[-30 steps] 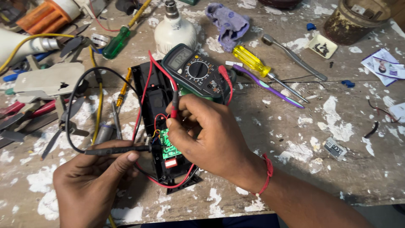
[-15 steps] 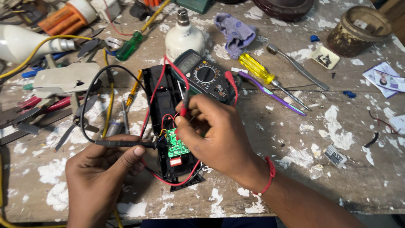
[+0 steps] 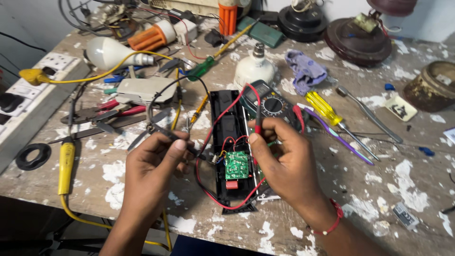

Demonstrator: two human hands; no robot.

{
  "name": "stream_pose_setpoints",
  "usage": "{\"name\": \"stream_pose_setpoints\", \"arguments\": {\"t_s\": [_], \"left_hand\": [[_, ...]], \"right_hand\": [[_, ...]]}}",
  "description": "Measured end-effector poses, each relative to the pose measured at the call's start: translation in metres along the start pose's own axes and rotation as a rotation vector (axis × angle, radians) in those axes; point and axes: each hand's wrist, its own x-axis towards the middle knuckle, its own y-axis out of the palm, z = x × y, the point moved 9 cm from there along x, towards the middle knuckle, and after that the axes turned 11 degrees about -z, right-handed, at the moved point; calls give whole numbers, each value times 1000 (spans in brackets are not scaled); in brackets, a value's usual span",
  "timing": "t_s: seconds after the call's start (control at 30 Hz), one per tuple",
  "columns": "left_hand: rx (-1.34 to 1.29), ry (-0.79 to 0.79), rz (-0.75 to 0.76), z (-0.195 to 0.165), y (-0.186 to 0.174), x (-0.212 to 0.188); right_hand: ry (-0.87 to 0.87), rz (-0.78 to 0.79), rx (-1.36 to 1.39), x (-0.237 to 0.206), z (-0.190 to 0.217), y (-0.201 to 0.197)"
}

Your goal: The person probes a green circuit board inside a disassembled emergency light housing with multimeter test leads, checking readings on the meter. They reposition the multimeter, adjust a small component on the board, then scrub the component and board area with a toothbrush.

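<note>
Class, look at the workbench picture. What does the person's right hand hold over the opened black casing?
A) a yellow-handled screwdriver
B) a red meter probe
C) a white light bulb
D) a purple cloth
B: the right hand pinches the red meter probe upright above the green circuit board in the opened black casing, while the yellow-handled screwdriver lies untouched on the bench.

A dark, handheld multimeter with a round dial [image 3: 271,103] lies just behind the right hand [image 3: 284,163]; its small grey rectangular screen sits at the far end (too blurred to make out). To the right, near a brown pot, rests a small cream square card with a dark printed mark [image 3: 401,108] — flat on the bench. At the near right edge lies a tiny pale rectangular label [image 3: 405,214].
</note>
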Motion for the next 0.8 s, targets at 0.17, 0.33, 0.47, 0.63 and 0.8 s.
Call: {"name": "stream_pose_setpoints", "arguments": {"t_s": [0.17, 0.33, 0.47, 0.63, 0.8], "left_hand": [[30, -13, 107, -13, 14, 21], [55, 7, 262, -22, 39, 47], [167, 48, 394, -23, 58, 65], [248, 66, 555, -18, 76, 82], [246, 50, 594, -5, 79, 93]], "right_hand": [[-8, 8, 46, 5, -2, 4], [144, -33, 14, 15, -14, -1], [153, -37, -19, 19, -18, 1], [221, -29, -62, 15, -27, 9], [50, -45, -171, 18, -14, 16]]}}
